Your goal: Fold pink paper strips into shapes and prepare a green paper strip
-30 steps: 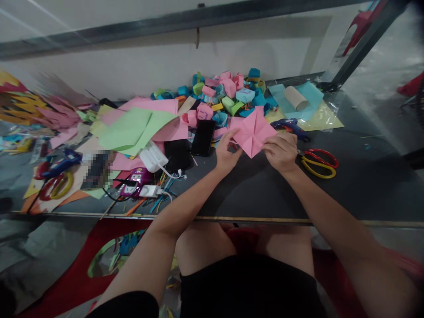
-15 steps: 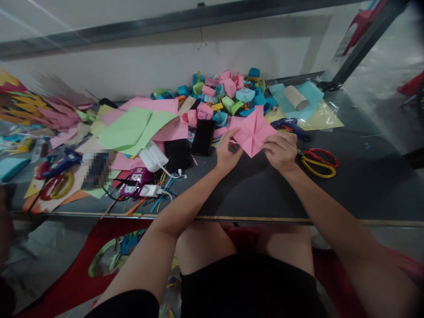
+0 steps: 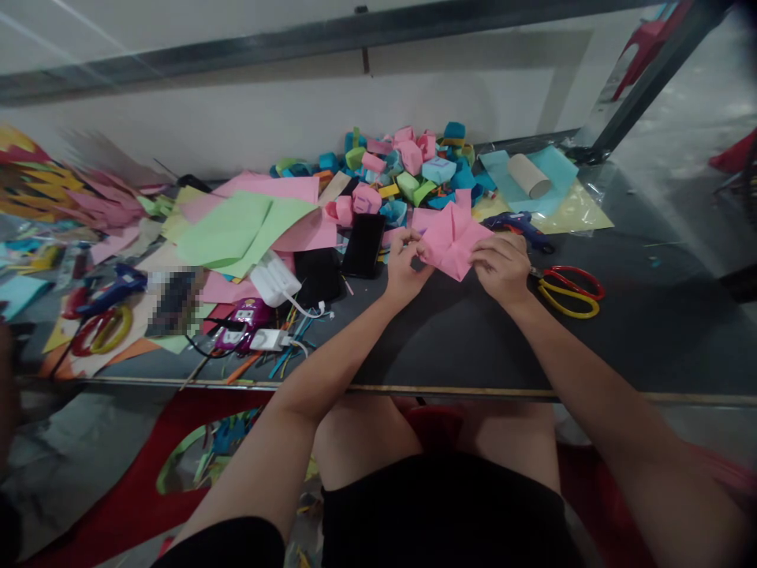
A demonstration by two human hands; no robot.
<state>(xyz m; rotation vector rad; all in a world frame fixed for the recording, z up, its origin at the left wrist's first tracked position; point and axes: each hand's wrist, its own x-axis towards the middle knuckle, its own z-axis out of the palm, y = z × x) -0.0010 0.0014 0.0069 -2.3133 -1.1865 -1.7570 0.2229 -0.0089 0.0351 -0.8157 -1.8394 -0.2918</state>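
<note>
A creased piece of pink paper (image 3: 455, 241) is held up over the table between my two hands. My left hand (image 3: 407, 268) pinches its left edge between thumb and fingers. On the opposite side, my right hand (image 3: 501, 264) grips the right edge, its fingertips closed on the paper. The sheet is partly folded, with creases meeting near its middle. Just right of my right hand lie scissors (image 3: 571, 292) with one red and one yellow handle, their blades mostly hidden by the hand. A blue glue gun (image 3: 523, 229) rests behind that hand.
Folded paper pieces (image 3: 408, 162) are heaped along the wall. A cardboard tube (image 3: 528, 175) lies on blue paper. To the left are a black phone (image 3: 363, 246), green sheets (image 3: 236, 229), a purple power strip (image 3: 242, 325) with cables, a second glue gun (image 3: 112, 290) and more scissors (image 3: 103, 331).
The pink paper's edges have drawn inward, its flat diamond shape becoming more bent. My left fingers have curled more at its left corner; the right hand has hardly moved.
</note>
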